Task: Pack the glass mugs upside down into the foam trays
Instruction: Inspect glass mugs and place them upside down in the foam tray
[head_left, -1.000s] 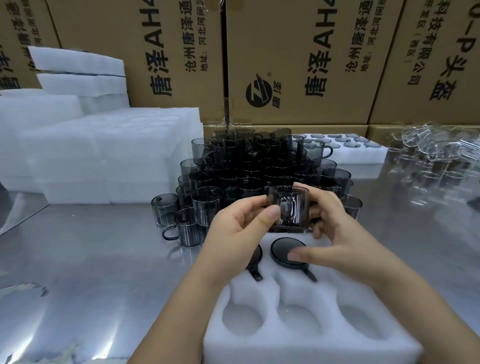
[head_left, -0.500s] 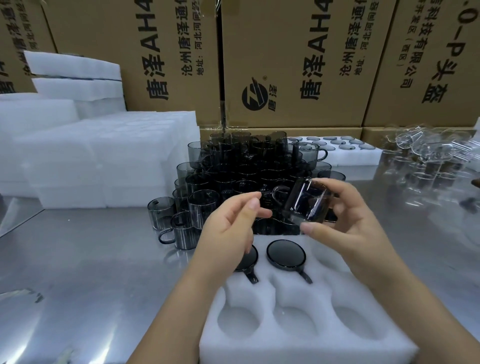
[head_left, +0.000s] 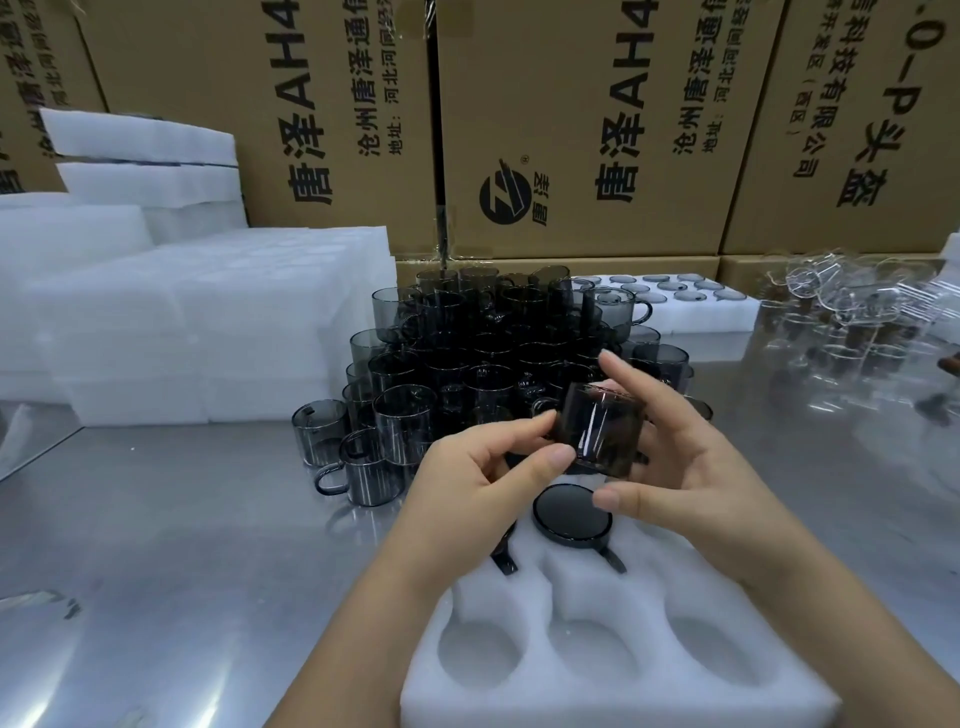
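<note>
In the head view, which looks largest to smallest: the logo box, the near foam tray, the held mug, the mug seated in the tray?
1-2, unranked: logo box and near foam tray look about alike, the tray being nearer.
3. held mug
4. seated mug, only its base showing

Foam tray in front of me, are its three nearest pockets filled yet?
No, the three nearest pockets of the foam tray are empty; an upturned mug sits in the row behind.

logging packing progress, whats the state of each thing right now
smoky grey glass mug, gripped in the air by left hand and right hand
white foam tray, three front pockets empty
packed grey mug, upside down in the tray
pile of grey glass mugs, upright, unpacked
far foam tray, filled
</note>
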